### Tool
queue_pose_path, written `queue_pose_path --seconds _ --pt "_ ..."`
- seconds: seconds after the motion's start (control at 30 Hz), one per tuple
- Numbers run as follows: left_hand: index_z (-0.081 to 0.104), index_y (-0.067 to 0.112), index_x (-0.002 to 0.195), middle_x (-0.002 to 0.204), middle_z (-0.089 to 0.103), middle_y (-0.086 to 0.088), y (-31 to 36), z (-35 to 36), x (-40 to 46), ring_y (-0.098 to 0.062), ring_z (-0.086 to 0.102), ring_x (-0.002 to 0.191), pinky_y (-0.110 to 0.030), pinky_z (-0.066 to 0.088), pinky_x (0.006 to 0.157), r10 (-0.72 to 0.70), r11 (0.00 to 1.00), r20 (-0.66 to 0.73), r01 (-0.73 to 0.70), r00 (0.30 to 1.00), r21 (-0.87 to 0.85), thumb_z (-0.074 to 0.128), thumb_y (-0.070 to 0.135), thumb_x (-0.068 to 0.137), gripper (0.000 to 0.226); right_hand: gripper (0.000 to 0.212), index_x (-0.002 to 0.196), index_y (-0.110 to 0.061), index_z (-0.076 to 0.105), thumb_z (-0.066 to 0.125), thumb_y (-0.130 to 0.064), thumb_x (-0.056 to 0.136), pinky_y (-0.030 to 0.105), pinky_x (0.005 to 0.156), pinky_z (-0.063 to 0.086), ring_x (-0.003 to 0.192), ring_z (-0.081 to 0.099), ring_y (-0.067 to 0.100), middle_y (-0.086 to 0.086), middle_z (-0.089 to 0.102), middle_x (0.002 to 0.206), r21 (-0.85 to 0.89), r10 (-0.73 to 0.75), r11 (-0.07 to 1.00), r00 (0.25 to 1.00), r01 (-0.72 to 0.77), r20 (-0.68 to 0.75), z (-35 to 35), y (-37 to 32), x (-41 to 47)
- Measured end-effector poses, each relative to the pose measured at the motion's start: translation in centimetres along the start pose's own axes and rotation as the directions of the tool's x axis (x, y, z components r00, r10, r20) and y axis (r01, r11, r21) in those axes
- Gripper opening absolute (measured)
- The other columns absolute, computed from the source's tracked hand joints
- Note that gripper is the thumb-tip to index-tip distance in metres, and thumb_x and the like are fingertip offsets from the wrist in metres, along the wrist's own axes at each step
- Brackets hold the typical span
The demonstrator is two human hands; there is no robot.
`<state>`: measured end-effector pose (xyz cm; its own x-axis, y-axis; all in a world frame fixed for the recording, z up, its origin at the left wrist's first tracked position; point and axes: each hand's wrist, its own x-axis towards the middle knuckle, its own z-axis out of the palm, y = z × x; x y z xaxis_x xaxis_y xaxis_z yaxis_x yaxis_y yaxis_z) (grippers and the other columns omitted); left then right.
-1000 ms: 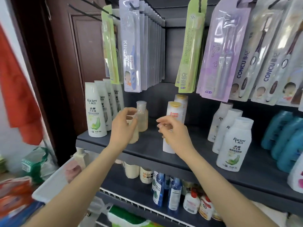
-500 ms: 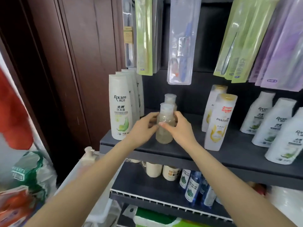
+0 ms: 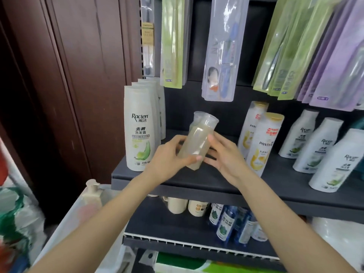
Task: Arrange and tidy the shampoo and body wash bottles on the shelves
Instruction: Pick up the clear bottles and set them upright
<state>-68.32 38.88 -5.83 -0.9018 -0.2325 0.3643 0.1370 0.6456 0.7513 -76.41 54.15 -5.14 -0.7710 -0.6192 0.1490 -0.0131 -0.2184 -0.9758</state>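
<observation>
A small translucent bottle [image 3: 197, 142] of pale liquid with a clear cap is tilted to the right, just above the dark upper shelf [image 3: 197, 184]. My left hand [image 3: 167, 156] grips it, thumb across its lower front and fingers behind. My right hand [image 3: 226, 154] touches its right side with the thumb, fingers stretched toward its base. A second clear cap shows just behind the first. A row of white Raclen shampoo bottles [image 3: 139, 131] stands to the left. Two yellow-capped Pantene bottles [image 3: 264, 146] stand to the right, then more white Raclen bottles [image 3: 338, 160].
Toothbrush packs [image 3: 220, 56] hang low over the upper shelf. The lower shelf holds cream tubs and blue bottles [image 3: 226, 223]. A white bin [image 3: 65, 223] with a pump bottle [image 3: 92, 194] sits at lower left, beside a brown wooden door [image 3: 78, 75].
Both hands closed on the front small bottle and it has gone from upright on the shelf to lifted and tilted right. The view has moved closer and leftward.
</observation>
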Motion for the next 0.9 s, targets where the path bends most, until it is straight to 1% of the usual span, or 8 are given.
queue_pose_path --seconds 0.13,0.23,0.3,0.4,0.5,0.67,0.8,0.9 --pt "0.044 0.025 0.131 0.114 0.057 0.003 0.1 0.6 -0.3 -0.012 0.055 0.102 -0.028 0.047 0.086 0.095 0.975 -0.170 -0.057 0.981 0.216 0.076 0.045 0.069 0.072 0.032 0.125 -0.019 0.059 0.054 -0.028 0.095 0.038 0.082 0.057 0.105 0.066 0.019 0.005 0.068 0.117 -0.001 0.029 1.000 0.999 -0.029 -0.018 0.5 -0.5 0.1" --pt "0.037 0.029 0.140 0.115 0.051 0.007 0.2 0.6 -0.9 -0.008 0.049 0.103 -0.022 0.041 0.084 0.197 0.943 -0.218 -0.124 0.956 0.309 0.072 0.048 0.073 0.078 0.032 0.124 -0.015 0.059 0.055 -0.024 0.093 0.043 0.084 0.057 0.107 0.066 0.024 0.008 0.069 0.116 0.065 0.005 0.998 1.000 -0.004 -0.007 0.4 -1.2 0.3" --pt "0.038 0.033 0.139 0.114 0.051 0.014 0.3 0.1 -1.1 0.000 0.050 0.101 -0.015 0.040 0.084 0.184 0.976 -0.196 -0.156 0.963 0.150 0.072 0.045 0.075 0.074 0.037 0.127 -0.012 0.056 0.053 -0.026 0.093 0.045 0.089 0.054 0.111 0.064 0.026 0.009 0.066 0.120 0.127 -0.016 0.992 0.999 0.011 0.036 0.0 -1.5 0.2" --pt "0.048 0.033 0.126 0.111 0.059 0.018 0.9 -0.8 -1.4 0.009 0.057 0.096 -0.009 0.046 0.081 0.015 0.976 -0.035 -0.022 0.999 -0.218 0.074 0.037 0.075 0.057 0.045 0.134 -0.009 0.049 0.047 -0.028 0.094 0.042 0.093 0.052 0.119 0.058 0.029 0.014 0.060 0.129 0.211 -0.037 0.977 0.992 0.010 0.124 -0.5 -1.6 -0.2" --pt "0.052 0.032 0.111 0.102 0.063 0.018 0.7 -0.8 -1.6 0.008 0.059 0.090 -0.009 0.047 0.076 0.022 0.971 -0.004 -0.023 1.000 -0.237 0.077 0.032 0.073 0.045 0.042 0.138 -0.011 0.045 0.040 -0.023 0.098 0.040 0.096 0.050 0.122 0.056 0.027 0.013 0.058 0.133 0.220 -0.051 0.975 0.977 0.005 0.206 -0.7 -1.7 -0.6" --pt "0.048 0.028 0.124 0.114 0.054 0.011 -0.5 -0.6 -2.1 -0.004 0.051 0.102 -0.011 0.040 0.083 0.168 0.984 -0.187 -0.155 0.968 0.084 0.080 0.021 0.068 0.065 0.027 0.113 -0.008 0.062 0.051 -0.025 0.095 0.039 0.090 0.055 0.106 0.066 0.023 0.013 0.069 0.114 0.165 0.046 0.985 0.997 -0.056 0.062 -1.2 -1.9 -0.7" --pt "0.045 0.027 0.129 0.118 0.044 0.007 -1.2 -0.4 -2.2 -0.016 0.046 0.106 -0.022 0.036 0.090 0.449 0.806 -0.087 -0.362 0.889 0.468 0.080 0.011 0.066 0.074 0.019 0.103 -0.010 0.064 0.056 -0.025 0.093 0.041 0.078 0.058 0.096 0.068 0.021 0.009 0.070 0.099 0.125 0.061 0.991 0.997 -0.054 -0.048 -1.2 -1.1 -0.6" --pt "0.041 0.035 0.129 0.120 0.043 0.014 -0.7 -0.6 -2.3 -0.004 0.045 0.111 -0.020 0.038 0.098 0.334 0.916 -0.100 -0.298 0.937 0.268 0.082 0.020 0.067 0.076 0.016 0.104 -0.011 0.063 0.058 -0.018 0.091 0.041 0.079 0.058 0.094 0.067 0.019 0.008 0.066 0.098 0.185 -0.006 0.982 0.994 0.026 -0.109 -1.5 -0.8 -0.6"
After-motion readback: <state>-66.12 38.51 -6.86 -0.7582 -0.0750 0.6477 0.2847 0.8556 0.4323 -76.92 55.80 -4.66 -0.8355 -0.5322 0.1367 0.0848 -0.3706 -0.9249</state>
